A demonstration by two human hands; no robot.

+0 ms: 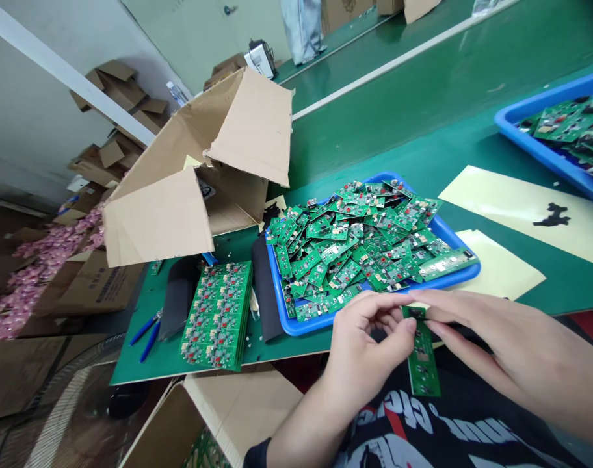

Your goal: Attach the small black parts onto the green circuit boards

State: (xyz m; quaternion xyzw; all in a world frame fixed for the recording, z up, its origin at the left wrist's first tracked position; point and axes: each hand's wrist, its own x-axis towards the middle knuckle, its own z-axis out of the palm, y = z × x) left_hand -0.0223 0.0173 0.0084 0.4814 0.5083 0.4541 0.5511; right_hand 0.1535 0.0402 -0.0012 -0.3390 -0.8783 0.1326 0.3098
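Note:
Both hands hold one narrow green circuit board strip (422,356) just below the table's front edge, over my lap. My left hand (365,344) pinches its upper end from the left, and my right hand (511,351) grips the same end from the right with fingers laid across it. The strip hangs down and toward me. Directly beyond the hands lies a blue tray (289,322) heaped with several small green circuit boards (359,240).
A stack of uncut green board panels (218,315) lies left of the tray, with blue-handled pliers (147,333) further left. An open cardboard box (179,195) stands behind. A second blue tray (545,146) of boards sits far right. Yellow sheets (511,205) lie on the green table.

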